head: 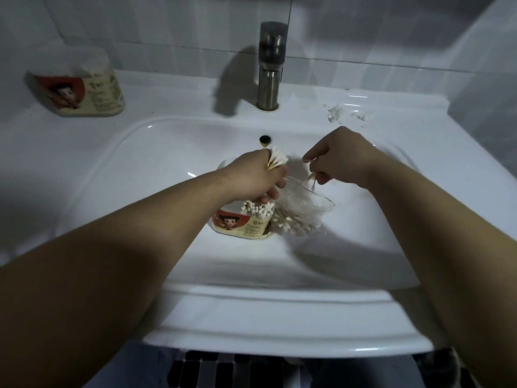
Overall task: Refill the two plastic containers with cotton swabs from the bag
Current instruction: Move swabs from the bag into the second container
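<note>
My left grip [251, 177] is curled tight round a bundle of white-tipped wooden cotton swabs [277, 161]. It sits just above the small clear plastic container with a red cartoon label [243, 224], which stands in the white ceramic sink [140, 177] (packed with swabs). At the container's 3 o'clock lies the crumpled clear plastic bag [303, 217], with swabs inside. My right grip [338, 161] pinches a few swabs at the bag's mouth. The second labelled container [84, 88] sits at 10 o'clock on the sink ledge.

White basin [140, 163], steel tap [270, 68], tiled wall [167, 23] (dim).
</note>
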The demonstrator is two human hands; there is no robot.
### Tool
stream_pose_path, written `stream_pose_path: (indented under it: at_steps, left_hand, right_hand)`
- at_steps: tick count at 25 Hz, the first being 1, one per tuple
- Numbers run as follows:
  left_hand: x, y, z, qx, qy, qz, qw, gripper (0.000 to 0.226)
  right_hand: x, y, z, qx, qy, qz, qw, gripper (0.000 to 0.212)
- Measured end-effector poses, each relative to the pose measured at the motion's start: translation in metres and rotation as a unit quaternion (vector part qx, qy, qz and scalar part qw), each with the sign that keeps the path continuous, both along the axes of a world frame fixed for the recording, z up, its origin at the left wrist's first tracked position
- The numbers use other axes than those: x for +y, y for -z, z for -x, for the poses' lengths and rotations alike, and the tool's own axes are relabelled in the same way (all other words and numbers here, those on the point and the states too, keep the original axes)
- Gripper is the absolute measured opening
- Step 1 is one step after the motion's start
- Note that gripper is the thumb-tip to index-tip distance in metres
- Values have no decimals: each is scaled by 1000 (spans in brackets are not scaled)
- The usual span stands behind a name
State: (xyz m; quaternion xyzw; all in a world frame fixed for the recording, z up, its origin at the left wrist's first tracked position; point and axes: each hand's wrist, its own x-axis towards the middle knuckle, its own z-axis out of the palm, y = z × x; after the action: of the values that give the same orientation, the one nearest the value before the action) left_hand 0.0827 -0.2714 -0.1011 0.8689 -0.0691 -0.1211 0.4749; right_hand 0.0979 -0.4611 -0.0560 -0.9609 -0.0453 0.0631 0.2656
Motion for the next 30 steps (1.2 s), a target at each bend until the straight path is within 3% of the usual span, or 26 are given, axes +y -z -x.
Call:
stream_pose_path:
  at_steps: [6, 9, 19, 25, 30]
  left_hand:
    - [0, -7, -5, -130, -43, -42, 990, 28]
    - [-1, -8, -2, -117, -38, -16, 992, 31]
    - [-1, -5, -1, -72, 23, -25, 997, 24]
    - [2, -12, -2, -136, -57, -21, 989, 28]
    - [-4, -11, 1, -47, -6, 149, 988, 26]
  right_hand:
    - [3, -3, 1, -84, 10, -85, 993, 27]
    - [3, -4, -2, -143, 53, -141, 978, 30]
    - [2, -3, -7, -220, 82, -123, 964, 37]
    - [4, -2, -4, -167, 37, -179, 969, 31]
    - [16, 7, -3, -111, -14, -275, 955, 27]
